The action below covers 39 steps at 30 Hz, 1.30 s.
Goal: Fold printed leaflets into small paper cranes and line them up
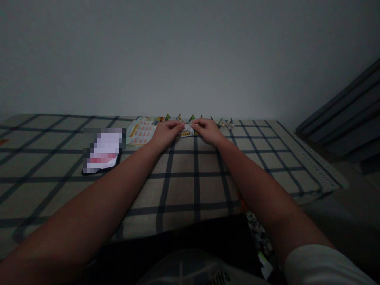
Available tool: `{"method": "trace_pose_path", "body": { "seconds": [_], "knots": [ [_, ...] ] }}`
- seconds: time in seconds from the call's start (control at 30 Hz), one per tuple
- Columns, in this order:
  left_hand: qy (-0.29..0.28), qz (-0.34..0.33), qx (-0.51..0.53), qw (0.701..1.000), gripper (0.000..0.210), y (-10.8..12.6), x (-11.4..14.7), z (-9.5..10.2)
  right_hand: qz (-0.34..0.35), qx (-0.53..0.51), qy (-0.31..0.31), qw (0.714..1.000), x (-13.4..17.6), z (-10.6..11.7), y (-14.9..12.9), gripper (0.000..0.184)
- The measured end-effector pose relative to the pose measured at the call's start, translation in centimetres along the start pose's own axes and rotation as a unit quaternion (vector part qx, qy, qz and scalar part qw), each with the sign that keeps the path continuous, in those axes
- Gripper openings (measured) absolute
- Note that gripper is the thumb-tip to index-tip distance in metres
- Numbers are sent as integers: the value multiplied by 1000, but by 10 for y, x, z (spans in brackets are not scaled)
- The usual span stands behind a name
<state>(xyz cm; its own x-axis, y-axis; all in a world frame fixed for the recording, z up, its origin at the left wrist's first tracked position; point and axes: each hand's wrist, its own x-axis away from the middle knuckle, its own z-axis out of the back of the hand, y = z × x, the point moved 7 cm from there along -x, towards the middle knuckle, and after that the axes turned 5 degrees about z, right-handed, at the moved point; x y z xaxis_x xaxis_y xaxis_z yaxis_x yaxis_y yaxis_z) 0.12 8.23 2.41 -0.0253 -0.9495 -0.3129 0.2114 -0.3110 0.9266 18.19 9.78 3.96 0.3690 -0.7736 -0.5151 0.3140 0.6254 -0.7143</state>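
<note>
A small piece of printed, folded paper [189, 130] lies low over the cloth at the far side of the table, pinched between both hands. My left hand [166, 133] grips its left end with thumb and fingertips together. At the right end, my right hand [209, 130] pinches it the same way. Just behind the hands stands a row of several small folded paper pieces [228, 123], partly hidden by the fingers. Left of my left hand is a flat printed sheet [141, 131], its right edge covered by that hand.
A phone [104, 147] with a lit, blurred screen lies left of my left forearm. The checked tablecloth [181, 190] reaches back to a plain wall [190, 59]. Dark slatted panels [347, 107] stand at the right. Crumpled printed paper [259, 233] shows below the table's near edge.
</note>
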Motion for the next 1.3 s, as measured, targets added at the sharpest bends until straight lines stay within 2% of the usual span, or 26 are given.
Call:
{"method": "trace_pose_path", "body": {
  "seconds": [0.13,0.27,0.43,0.53,0.6,0.67,0.77,0.87,1.1,1.3],
  "knots": [
    [-18,15,-68,997,33,6,5,-2,-4,5,-10,1000,2,-1,-4,16],
    [-25,33,-88,995,30,10,6,-3,-22,-9,-4,1000,4,-3,-7,15],
    [-86,39,-70,993,27,7,6,-13,-40,-44,-8,998,4,-6,-6,12],
    [-78,26,-32,996,29,7,5,-13,-63,-118,18,991,3,-4,2,18],
    [-53,19,-9,998,29,6,4,-10,-88,-182,47,978,2,-3,10,27],
    [-22,15,1,1000,29,5,2,-5,-107,-215,32,970,2,-6,14,32],
    [7,15,2,1000,28,3,-1,0,-118,-211,-10,970,3,-14,14,31],
    [6,14,11,1000,28,4,-1,0,-124,-213,-1,969,3,-15,15,28],
    [-71,57,7,996,26,0,5,-14,-109,-176,11,978,4,-10,20,33],
    [-78,54,1,995,28,6,8,-14,-90,-154,-25,984,4,-5,21,37]
  ]
}}
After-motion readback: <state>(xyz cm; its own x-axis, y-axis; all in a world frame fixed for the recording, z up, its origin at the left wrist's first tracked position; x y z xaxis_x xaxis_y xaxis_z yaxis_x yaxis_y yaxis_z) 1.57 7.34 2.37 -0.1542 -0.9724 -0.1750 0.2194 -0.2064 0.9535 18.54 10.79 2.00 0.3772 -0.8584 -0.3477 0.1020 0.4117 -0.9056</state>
